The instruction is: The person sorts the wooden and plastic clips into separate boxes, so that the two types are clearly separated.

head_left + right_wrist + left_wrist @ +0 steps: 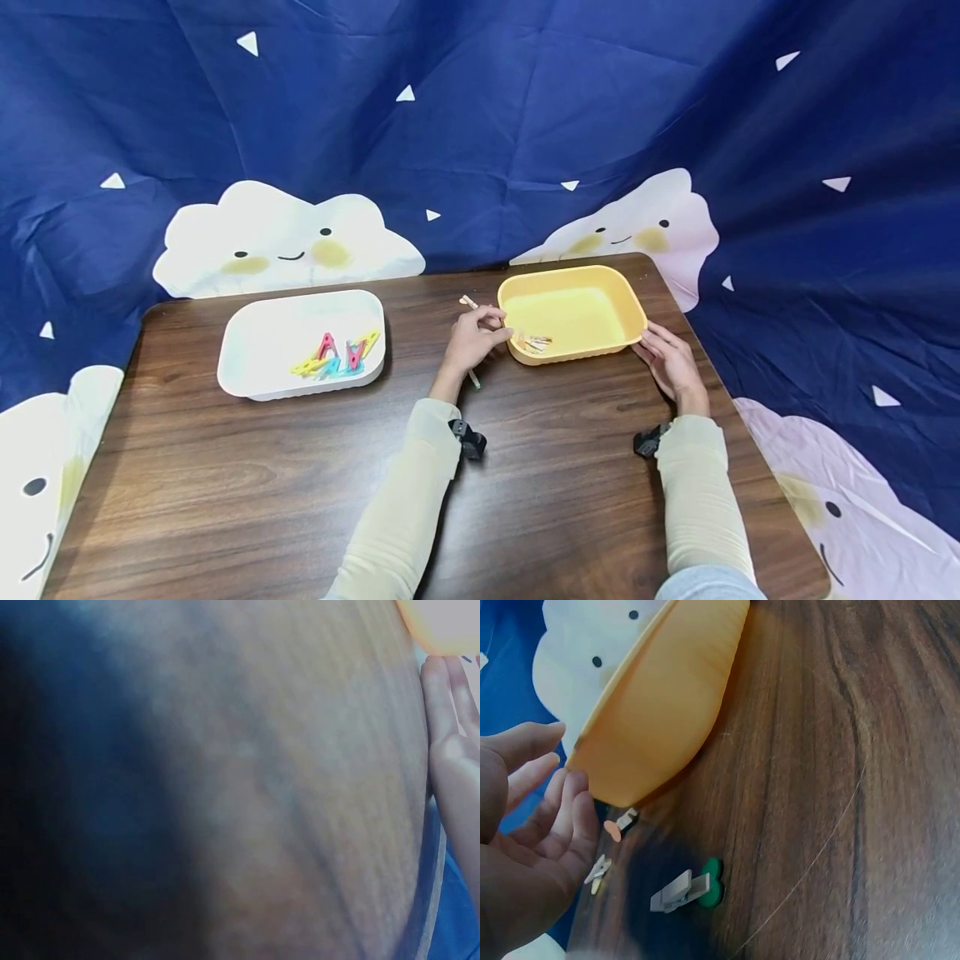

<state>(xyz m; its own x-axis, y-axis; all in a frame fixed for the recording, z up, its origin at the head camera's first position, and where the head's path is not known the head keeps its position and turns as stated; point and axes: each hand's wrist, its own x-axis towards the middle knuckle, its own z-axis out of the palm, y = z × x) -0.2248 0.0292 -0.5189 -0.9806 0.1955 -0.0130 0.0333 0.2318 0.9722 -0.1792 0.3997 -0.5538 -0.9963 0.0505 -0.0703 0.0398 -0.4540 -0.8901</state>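
A yellow tray (570, 357) stands at the back right of the table, with several small wooden clothespins (534, 342) in its near left corner. My left hand (474, 339) is at the tray's left end; in the left wrist view its fingertips are right at the rim, thumb apart from the fingers. Below that hand lie a clothespin with a green heart (712, 882), one with an orange heart (613, 830) and a pale one (598, 872). At the tray's near right corner, my right hand (672, 364) touches the outside of the wall with fairly straight fingers.
To the left stands a white tray (258, 390) holding several red, yellow and blue plastic clothespins (330, 360). Both trays rest on a dark wooden table (247, 475). A blue curtain (480, 125) with cloud faces hangs right behind the table's back edge.
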